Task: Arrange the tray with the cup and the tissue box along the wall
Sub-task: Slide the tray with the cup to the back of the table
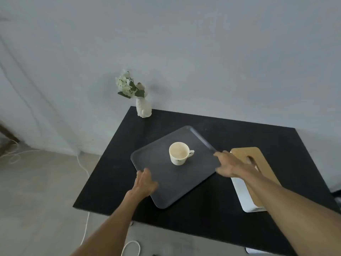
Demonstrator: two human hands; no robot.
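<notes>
A dark grey tray (160, 189) lies skewed on the black table (114, 163), with a white cup (178, 153) standing on it, handle to the right. My left hand (144, 183) grips the tray's near left edge, thumb on top. My right hand (227, 166) holds the tray's right edge with fingers spread over the rim. Just right of the tray sits a white tissue box (243, 193) with a wooden lid (258, 159); my right forearm crosses over it. The grey wall (203, 61) rises behind the table's far edge.
A white vase with pale flowers (143, 108) stands at the table's far left corner against the wall. White cables (84, 169) trail over the floor to the left of the table. Bare tabletop shows between the tray and the wall.
</notes>
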